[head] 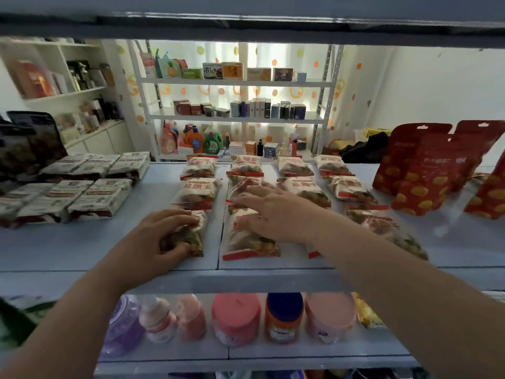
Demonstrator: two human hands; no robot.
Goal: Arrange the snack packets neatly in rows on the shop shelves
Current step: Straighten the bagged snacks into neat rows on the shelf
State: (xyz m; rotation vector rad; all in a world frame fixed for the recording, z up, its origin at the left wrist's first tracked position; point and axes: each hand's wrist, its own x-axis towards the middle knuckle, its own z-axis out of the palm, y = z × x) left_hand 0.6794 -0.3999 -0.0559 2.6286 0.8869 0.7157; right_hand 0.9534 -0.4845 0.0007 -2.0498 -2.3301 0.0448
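The front snack packet (196, 237) of the left column is lying near the front edge of the shelf (82, 250), and the left hand (166, 236) is gripping it with curled fingers and thumb. At its 3 o'clock the right hand (269, 212) is pressing flat, fingers spread, on the neighbouring packet (243, 243) and hiding part of it. Further out, white packs (82, 192) are lying at 9 o'clock, red pouches (426, 170) are standing at 3 o'clock, and jars (236, 318) are standing below at 6 o'clock.

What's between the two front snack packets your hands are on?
Just a bare strip of the pale blue shelf, seen in the head view.
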